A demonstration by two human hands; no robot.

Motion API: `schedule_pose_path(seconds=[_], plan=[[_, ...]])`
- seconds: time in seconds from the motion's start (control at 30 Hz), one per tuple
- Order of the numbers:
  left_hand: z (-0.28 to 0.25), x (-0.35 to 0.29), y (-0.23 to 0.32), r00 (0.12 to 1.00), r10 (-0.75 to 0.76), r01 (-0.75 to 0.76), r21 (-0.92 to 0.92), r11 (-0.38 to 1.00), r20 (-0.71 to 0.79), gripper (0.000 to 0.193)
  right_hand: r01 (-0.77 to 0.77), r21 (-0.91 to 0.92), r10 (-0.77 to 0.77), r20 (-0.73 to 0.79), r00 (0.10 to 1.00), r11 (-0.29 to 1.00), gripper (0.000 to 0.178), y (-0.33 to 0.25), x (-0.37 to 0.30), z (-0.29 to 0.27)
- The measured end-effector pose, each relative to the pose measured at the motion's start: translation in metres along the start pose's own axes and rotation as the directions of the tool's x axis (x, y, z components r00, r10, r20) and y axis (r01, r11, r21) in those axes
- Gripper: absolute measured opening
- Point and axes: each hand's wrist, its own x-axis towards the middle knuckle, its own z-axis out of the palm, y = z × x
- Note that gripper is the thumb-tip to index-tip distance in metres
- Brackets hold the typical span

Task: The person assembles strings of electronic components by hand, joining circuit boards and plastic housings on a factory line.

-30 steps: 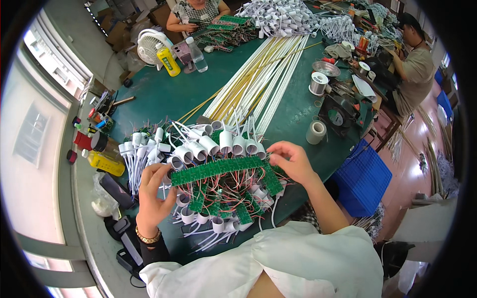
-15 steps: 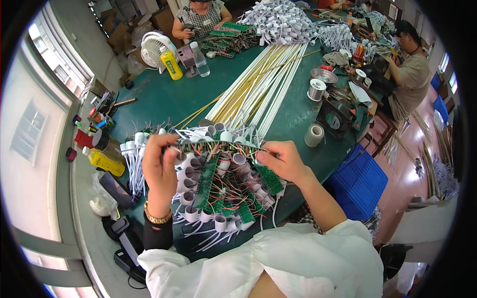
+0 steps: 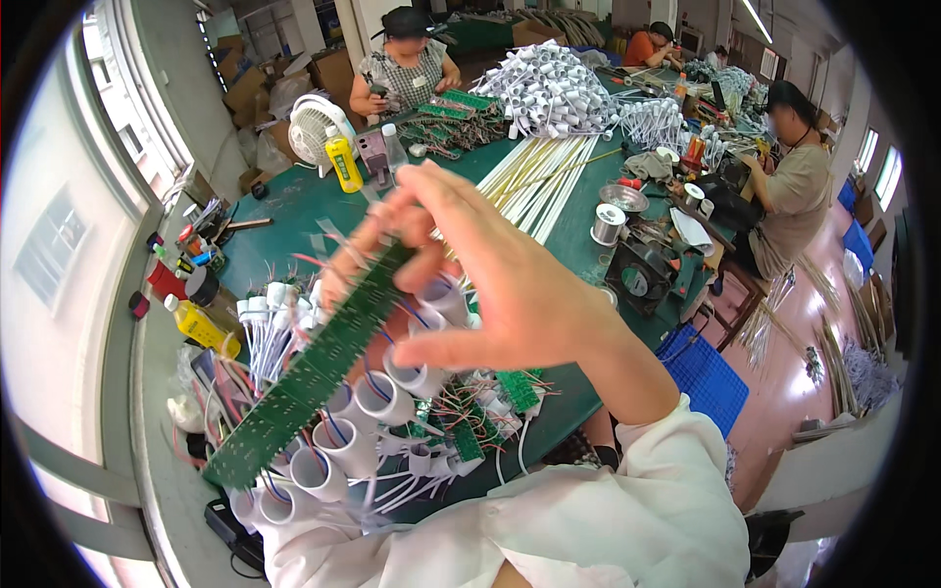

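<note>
A long green circuit board strip (image 3: pixel 309 377) is held up tilted, its far end higher, above the pile. White tubular sockets (image 3: pixel 348 446) hang from it on thin red and blue wires. My left hand (image 3: pixel 351 263) is mostly behind the strip and looks closed around its upper part; the fingers are blurred. My right hand (image 3: pixel 500 274) reaches across beside the upper end, thumb stretched out apart from the fingers. Its fingertips overlap the strip's end, and whether they touch it is unclear. Under them lies a pile of wired green boards (image 3: pixel 466 436).
White and yellow rods (image 3: pixel 549 186) lie beyond on the green table (image 3: pixel 284 211), below a heap of white sockets (image 3: pixel 549 88). Bottles, a fan (image 3: pixel 312 132) and solder spools (image 3: pixel 608 225) stand around. A blue crate (image 3: pixel 701 377) is at the right. Several co-workers sit farther off.
The strip has been lifted from the pile and tilted up toward me, sockets hanging. My right hand has left its right end and crossed to its upper end. The view has tipped up.
</note>
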Motion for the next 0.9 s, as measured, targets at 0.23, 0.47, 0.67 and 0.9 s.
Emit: schedule_pose_path(seconds=[0.23, 0.47, 0.67, 0.9], plan=[[0.033, -0.051, -0.052, 0.885, -0.236, 0.198, -0.134, 0.971, -0.402, 0.046, -0.299, -0.355, 0.397, 0.245, 0.884, 0.886, 0.073, 0.014, -0.055, 0.034], [0.049, -0.075, -0.056, 0.816, -0.372, 0.355, -0.126, 0.926, -0.442, 0.056, -0.089, 0.403, 0.009, 0.197, 0.980, 0.911, 0.050, -0.001, -0.078, 0.021], [0.012, -0.126, -0.027, 0.887, -0.459, 0.449, -0.333, 0.829, 0.054, 0.098, -0.458, 0.863, 0.633, 0.235, 0.738, 0.213, 0.034, -0.034, -0.113, -0.011], [0.015, -0.129, -0.007, 0.856, -0.382, 0.456, 0.161, 0.875, -0.348, 0.076, -0.443, 0.890, 0.689, 0.253, 0.679, 0.109, 0.052, 0.047, -0.116, 0.037]])
